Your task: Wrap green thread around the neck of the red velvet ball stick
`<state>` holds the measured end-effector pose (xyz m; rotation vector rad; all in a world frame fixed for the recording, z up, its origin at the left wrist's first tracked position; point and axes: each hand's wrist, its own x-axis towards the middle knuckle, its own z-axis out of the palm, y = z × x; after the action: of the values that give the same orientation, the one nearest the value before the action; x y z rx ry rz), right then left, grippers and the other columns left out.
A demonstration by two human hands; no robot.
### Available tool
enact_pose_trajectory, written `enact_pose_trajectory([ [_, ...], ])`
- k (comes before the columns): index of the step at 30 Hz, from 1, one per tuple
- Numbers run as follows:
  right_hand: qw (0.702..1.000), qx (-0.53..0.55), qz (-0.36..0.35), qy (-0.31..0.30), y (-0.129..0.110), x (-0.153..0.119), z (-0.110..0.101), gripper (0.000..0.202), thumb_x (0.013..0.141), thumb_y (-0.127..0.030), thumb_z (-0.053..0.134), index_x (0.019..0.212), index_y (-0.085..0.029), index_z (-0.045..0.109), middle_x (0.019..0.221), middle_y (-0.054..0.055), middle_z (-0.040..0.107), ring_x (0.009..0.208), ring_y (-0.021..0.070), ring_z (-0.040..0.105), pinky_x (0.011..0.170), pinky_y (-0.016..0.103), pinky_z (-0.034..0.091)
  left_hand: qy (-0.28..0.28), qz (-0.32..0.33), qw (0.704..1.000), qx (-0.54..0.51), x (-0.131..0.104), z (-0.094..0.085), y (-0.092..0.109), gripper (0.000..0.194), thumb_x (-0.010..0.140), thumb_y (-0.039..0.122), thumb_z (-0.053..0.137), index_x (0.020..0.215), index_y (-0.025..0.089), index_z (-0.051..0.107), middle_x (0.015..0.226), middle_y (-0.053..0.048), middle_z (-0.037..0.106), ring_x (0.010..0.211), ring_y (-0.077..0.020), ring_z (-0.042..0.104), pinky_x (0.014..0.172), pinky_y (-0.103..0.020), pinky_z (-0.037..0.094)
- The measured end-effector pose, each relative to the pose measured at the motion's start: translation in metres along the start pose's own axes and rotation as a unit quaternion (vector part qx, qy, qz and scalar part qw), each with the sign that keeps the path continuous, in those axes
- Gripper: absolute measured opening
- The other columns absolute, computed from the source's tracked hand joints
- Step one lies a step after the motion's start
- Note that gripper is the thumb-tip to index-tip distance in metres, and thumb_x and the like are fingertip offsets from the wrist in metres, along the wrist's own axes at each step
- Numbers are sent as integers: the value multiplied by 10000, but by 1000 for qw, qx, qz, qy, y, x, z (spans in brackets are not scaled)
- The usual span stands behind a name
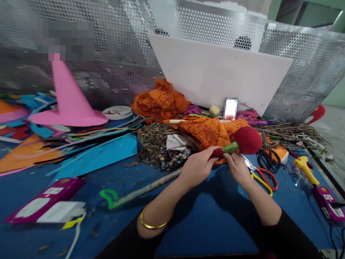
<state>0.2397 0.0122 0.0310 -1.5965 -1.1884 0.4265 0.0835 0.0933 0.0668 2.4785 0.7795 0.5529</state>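
A wooden stick (151,186) carries a round red cloth-covered ball (248,140) at its upper right end. Below the ball, green cord (230,148) is wound around the neck, with dark red cloth under it. My left hand (198,165) is closed around the stick at the red cloth. Close by, my right hand (238,168) pinches the cloth just below the green winding. The stick runs from behind my left hand to a bent green fuzzy strip (109,198) at its lower left end. My fingers partly hide the cloth.
Red-and-yellow scissors (262,178) and black scissors (268,154) lie right of my hands. Orange cloth (212,131), dry leaves (149,140) and twigs (296,133) line the back. A pink cone hat (67,93) stands left; a yellow glue gun (307,169) lies right.
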Motion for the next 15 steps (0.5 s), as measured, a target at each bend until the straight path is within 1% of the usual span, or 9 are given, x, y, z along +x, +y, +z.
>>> enact_pose_trajectory([
  [2,1000,-4,-3,13,1,-1,2,475,849,-571,488,542,-225,380,505,-53,364,507,117,353,513,261,269,11,9,1000,5,0,3,0,324,906,237,440,1194,196,583,1143,-68,719,1020,-244,684,867,-340,522],
  [4,999,21,3,33,2,-4,7,488,855,-583,479,546,-226,359,508,-58,341,504,112,330,508,259,262,28,24,999,15,0,6,0,331,913,235,430,1196,188,595,1177,-80,709,1048,-241,677,890,-339,522],
  [7,996,49,9,72,3,-9,15,506,862,-577,490,543,-227,313,515,-64,306,510,105,301,510,257,261,50,46,997,35,0,11,0,349,922,225,415,1211,168,602,1209,-101,696,1071,-239,670,907,-340,528],
  [9,994,53,5,90,4,-10,18,520,864,-570,501,533,-225,298,513,-66,303,515,104,298,518,258,267,59,49,996,53,0,15,0,355,924,223,416,1218,159,604,1209,-112,695,1063,-247,674,905,-352,535],
  [12,993,59,0,99,6,-10,20,518,866,-557,508,528,-221,304,510,-69,310,518,102,299,527,258,275,64,41,995,70,0,19,1,379,928,221,411,1256,153,587,1222,-121,687,1061,-257,675,914,-377,537],
  [15,993,65,8,99,7,-10,20,493,870,-541,505,539,-217,335,516,-70,331,524,101,312,529,254,282,54,33,997,55,1,20,2,449,925,211,402,1359,172,513,1278,-101,661,1090,-250,664,934,-385,527],
])
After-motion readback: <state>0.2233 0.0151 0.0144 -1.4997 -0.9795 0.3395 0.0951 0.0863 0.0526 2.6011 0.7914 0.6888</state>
